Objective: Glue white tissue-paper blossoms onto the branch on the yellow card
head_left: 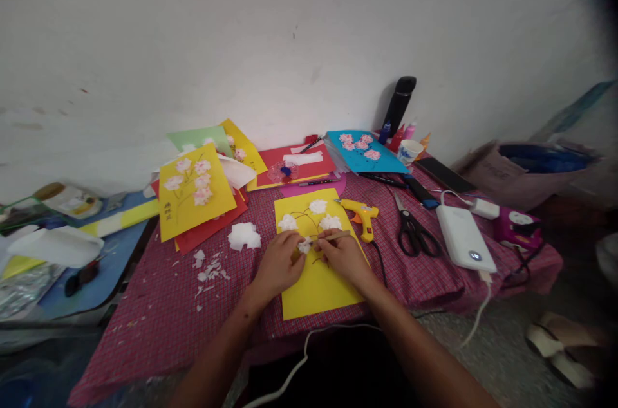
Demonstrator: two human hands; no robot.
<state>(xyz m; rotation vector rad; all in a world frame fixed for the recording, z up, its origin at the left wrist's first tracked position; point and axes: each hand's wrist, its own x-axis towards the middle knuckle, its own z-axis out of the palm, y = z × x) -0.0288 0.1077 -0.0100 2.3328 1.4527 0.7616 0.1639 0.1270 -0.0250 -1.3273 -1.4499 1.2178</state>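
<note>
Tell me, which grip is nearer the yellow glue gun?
Right. The right grip is just on the near side of the glue gun; the left grip is farther away, at the yellow paper's left edge.

White power bank (464,235); to its right, purple socket block (517,228); behind it, flat black slab (445,175); farther back, leftward, paper cup (409,152), black bottle (400,104).

The left hand (280,261) can pass leftward over low paper scraps (212,269); beside the right hand (344,258), 1 glue gun (365,212) obstructs.
</note>
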